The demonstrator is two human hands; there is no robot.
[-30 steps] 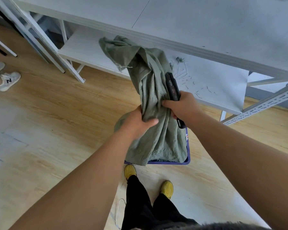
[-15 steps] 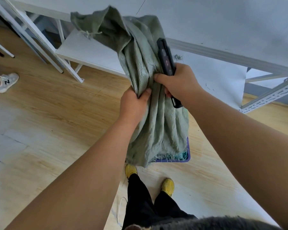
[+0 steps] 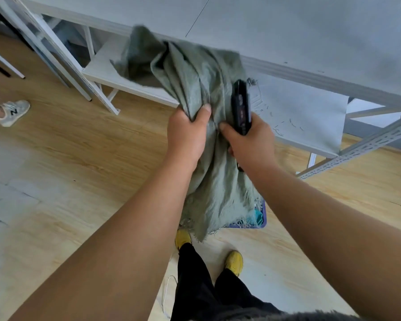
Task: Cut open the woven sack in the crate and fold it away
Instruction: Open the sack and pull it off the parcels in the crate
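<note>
Green woven sack held bunched at frame centre, frayed lower edge hanging over blue crate. Sack gripped by left hand; sack and black cutter both gripped by right hand. White desk across top, lower shelf littered with thread scraps. Yellow shoes seen at bottom centre; grey sneaker at left edge.

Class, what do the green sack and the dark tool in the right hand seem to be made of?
Sack: probably woven plastic, matte grey-green; it creases stiffly and its bottom edge frays into threads. Tool: looks like hard black plastic, slightly glossy; blur hides the details.
</note>
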